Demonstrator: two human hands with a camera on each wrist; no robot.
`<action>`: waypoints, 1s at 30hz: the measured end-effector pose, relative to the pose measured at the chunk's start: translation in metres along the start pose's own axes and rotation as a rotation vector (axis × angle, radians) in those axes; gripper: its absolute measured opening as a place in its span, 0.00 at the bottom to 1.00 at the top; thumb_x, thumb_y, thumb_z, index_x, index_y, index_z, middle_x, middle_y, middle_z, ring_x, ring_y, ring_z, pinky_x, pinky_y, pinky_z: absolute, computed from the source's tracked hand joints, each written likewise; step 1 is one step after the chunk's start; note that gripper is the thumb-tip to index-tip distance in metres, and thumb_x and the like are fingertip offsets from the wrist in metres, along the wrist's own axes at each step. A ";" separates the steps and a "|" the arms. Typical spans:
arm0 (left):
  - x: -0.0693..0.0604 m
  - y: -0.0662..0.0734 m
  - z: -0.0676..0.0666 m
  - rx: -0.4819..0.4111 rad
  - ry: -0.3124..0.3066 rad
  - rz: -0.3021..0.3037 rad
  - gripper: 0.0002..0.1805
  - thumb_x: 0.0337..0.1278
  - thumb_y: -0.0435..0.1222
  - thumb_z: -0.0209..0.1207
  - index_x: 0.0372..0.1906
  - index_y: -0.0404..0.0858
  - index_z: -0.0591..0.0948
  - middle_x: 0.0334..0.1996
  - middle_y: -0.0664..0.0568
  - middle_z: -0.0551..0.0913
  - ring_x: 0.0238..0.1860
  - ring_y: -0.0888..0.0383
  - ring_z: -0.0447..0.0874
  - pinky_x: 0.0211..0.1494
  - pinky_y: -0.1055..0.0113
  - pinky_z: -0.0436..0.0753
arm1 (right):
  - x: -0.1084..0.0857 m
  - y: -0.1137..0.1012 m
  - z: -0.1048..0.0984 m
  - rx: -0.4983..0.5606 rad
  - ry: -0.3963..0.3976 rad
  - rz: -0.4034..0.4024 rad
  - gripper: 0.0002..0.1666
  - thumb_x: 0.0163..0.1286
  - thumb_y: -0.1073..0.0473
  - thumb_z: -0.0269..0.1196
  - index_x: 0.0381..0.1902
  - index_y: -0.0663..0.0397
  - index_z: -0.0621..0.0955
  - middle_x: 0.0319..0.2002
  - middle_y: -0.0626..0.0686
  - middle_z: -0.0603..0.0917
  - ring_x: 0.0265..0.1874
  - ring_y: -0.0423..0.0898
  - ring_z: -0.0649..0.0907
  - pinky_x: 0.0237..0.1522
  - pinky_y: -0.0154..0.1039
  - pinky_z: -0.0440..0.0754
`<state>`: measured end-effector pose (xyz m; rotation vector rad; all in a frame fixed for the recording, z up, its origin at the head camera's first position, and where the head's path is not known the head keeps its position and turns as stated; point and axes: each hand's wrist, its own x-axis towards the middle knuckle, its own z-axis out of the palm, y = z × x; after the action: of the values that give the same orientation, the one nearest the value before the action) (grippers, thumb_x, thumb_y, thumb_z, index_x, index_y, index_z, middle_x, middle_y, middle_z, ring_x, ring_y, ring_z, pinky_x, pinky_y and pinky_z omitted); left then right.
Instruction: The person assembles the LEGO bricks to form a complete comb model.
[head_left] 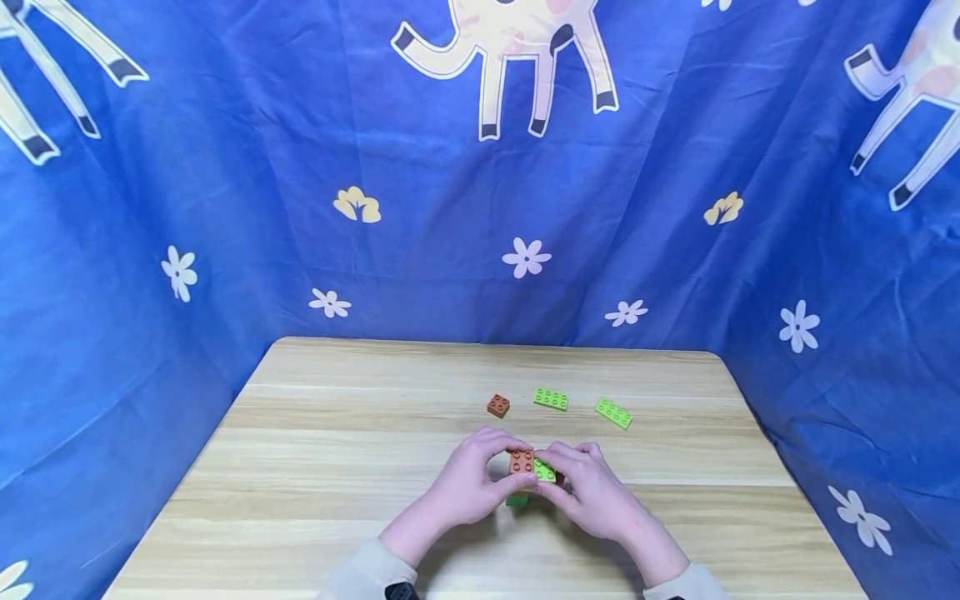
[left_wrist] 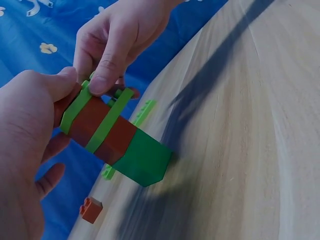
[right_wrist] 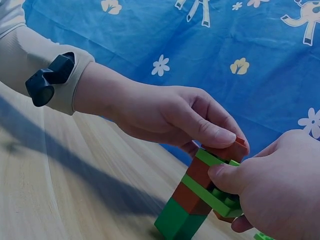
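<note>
"Inside that blue cloth (head_left: 435, 283), where did we have the work on the table (head_left: 300, 467)?"

"Toward the near middle. Our left hand (head_left: 476, 475) was curled in, finger and thumb pinching the top block (head_left: 522, 461); our right hand (head_left: 592, 492) was bent round the upper part of the tower (left_wrist: 116, 136), beside a light green strip (head_left: 545, 472)."

"How did we judge the step best done?"

"It looked like seating pieces: bracing the tower, matching studs, then pressing straight down, since a sideways shove could have tipped it. Our thumbs met closely, so they needed care too."

"Did the dark green base (left_wrist: 145, 157) rest flat?"

"We couldn't tell."

"And room to move?"

"Broad stretches of boards ran to both side edges, so our elbows had space; the near edge was out of view. Forward was tighter: a loose strip (head_left: 551, 399), another strip (head_left: 613, 413) to its right, and a small red block (head_left: 498, 406) to its left lay between our hands and the far edge."
</note>
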<state>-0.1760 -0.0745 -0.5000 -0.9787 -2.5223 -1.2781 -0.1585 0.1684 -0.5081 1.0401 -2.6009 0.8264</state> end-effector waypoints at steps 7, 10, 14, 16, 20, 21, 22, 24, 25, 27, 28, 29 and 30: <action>0.003 0.003 -0.001 0.016 0.005 -0.011 0.23 0.61 0.56 0.72 0.55 0.48 0.89 0.50 0.66 0.86 0.55 0.62 0.82 0.63 0.54 0.80 | 0.002 -0.001 -0.002 0.016 -0.009 0.016 0.23 0.77 0.43 0.65 0.64 0.42 0.84 0.47 0.30 0.82 0.35 0.29 0.78 0.57 0.54 0.72; 0.004 0.003 -0.001 0.026 -0.001 -0.020 0.23 0.60 0.56 0.73 0.55 0.49 0.89 0.49 0.66 0.86 0.55 0.62 0.82 0.64 0.53 0.80 | 0.002 -0.001 -0.002 0.013 -0.008 0.015 0.22 0.77 0.42 0.65 0.64 0.41 0.84 0.46 0.29 0.81 0.34 0.29 0.77 0.56 0.53 0.72; 0.004 0.002 0.000 -0.011 -0.012 -0.056 0.22 0.60 0.54 0.74 0.55 0.50 0.89 0.49 0.68 0.86 0.56 0.63 0.82 0.65 0.52 0.79 | 0.002 -0.001 -0.002 0.010 -0.005 0.012 0.22 0.77 0.43 0.65 0.63 0.41 0.84 0.46 0.29 0.81 0.33 0.30 0.77 0.56 0.52 0.72; 0.003 0.002 0.001 -0.027 -0.007 -0.069 0.22 0.60 0.55 0.73 0.56 0.50 0.89 0.49 0.69 0.86 0.56 0.62 0.82 0.66 0.51 0.78 | 0.003 -0.001 -0.002 0.012 -0.007 0.013 0.22 0.77 0.42 0.65 0.64 0.41 0.84 0.47 0.28 0.81 0.33 0.30 0.77 0.56 0.52 0.72; 0.002 0.001 0.003 -0.057 0.005 -0.087 0.22 0.60 0.55 0.73 0.55 0.52 0.89 0.48 0.71 0.85 0.56 0.63 0.82 0.65 0.51 0.78 | 0.003 -0.001 -0.003 0.021 -0.026 0.023 0.23 0.78 0.42 0.64 0.65 0.41 0.83 0.47 0.28 0.81 0.33 0.29 0.77 0.56 0.51 0.71; 0.001 0.001 0.003 -0.066 0.008 -0.088 0.21 0.60 0.55 0.73 0.55 0.52 0.89 0.47 0.72 0.85 0.56 0.63 0.82 0.65 0.52 0.79 | 0.003 -0.001 -0.004 0.026 -0.032 0.025 0.24 0.78 0.41 0.64 0.65 0.41 0.83 0.46 0.28 0.80 0.33 0.29 0.77 0.56 0.51 0.71; 0.001 0.001 0.004 -0.078 0.010 -0.089 0.21 0.60 0.54 0.73 0.55 0.52 0.89 0.47 0.72 0.85 0.55 0.63 0.83 0.65 0.52 0.79 | 0.003 0.000 -0.004 0.030 -0.039 0.029 0.24 0.78 0.41 0.64 0.65 0.41 0.83 0.45 0.28 0.80 0.34 0.29 0.77 0.56 0.50 0.70; 0.001 0.001 0.005 -0.101 0.013 -0.093 0.20 0.59 0.52 0.74 0.54 0.52 0.89 0.46 0.72 0.85 0.55 0.63 0.83 0.65 0.54 0.79 | 0.003 0.001 -0.005 0.044 -0.051 0.036 0.25 0.77 0.40 0.64 0.66 0.41 0.83 0.44 0.27 0.79 0.34 0.31 0.77 0.55 0.49 0.70; 0.001 0.000 0.005 -0.111 0.015 -0.094 0.19 0.59 0.51 0.75 0.54 0.52 0.89 0.46 0.72 0.86 0.55 0.63 0.83 0.64 0.54 0.79 | 0.004 0.002 -0.006 0.054 -0.059 0.041 0.26 0.77 0.40 0.64 0.67 0.41 0.83 0.44 0.27 0.79 0.35 0.31 0.78 0.55 0.48 0.70; 0.001 0.000 0.006 -0.125 0.018 -0.097 0.19 0.59 0.50 0.75 0.53 0.52 0.89 0.45 0.73 0.86 0.54 0.63 0.84 0.64 0.54 0.79 | 0.003 0.003 -0.007 0.076 -0.072 0.053 0.27 0.77 0.40 0.65 0.68 0.40 0.82 0.45 0.26 0.80 0.37 0.33 0.79 0.55 0.48 0.69; 0.001 0.000 0.007 -0.129 0.019 -0.100 0.19 0.58 0.50 0.75 0.53 0.52 0.89 0.45 0.73 0.86 0.54 0.63 0.84 0.64 0.54 0.79 | 0.003 0.004 -0.008 0.085 -0.078 0.056 0.27 0.76 0.40 0.65 0.68 0.39 0.82 0.46 0.26 0.80 0.38 0.33 0.79 0.55 0.48 0.70; 0.001 -0.001 0.007 -0.132 0.020 -0.100 0.18 0.58 0.50 0.75 0.53 0.53 0.89 0.45 0.73 0.86 0.54 0.63 0.84 0.64 0.54 0.79 | 0.002 0.005 -0.009 0.096 -0.085 0.060 0.28 0.76 0.40 0.65 0.69 0.39 0.81 0.47 0.26 0.80 0.38 0.33 0.80 0.55 0.48 0.70; 0.000 -0.001 0.008 -0.134 0.020 -0.103 0.18 0.58 0.50 0.75 0.53 0.53 0.90 0.45 0.73 0.86 0.54 0.63 0.84 0.63 0.53 0.79 | 0.002 0.006 -0.010 0.106 -0.089 0.062 0.28 0.76 0.40 0.66 0.69 0.38 0.81 0.48 0.26 0.81 0.38 0.33 0.80 0.54 0.48 0.70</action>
<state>-0.1757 -0.0687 -0.5052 -0.8665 -2.5299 -1.4952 -0.1644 0.1766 -0.5020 1.0518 -2.7017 0.9639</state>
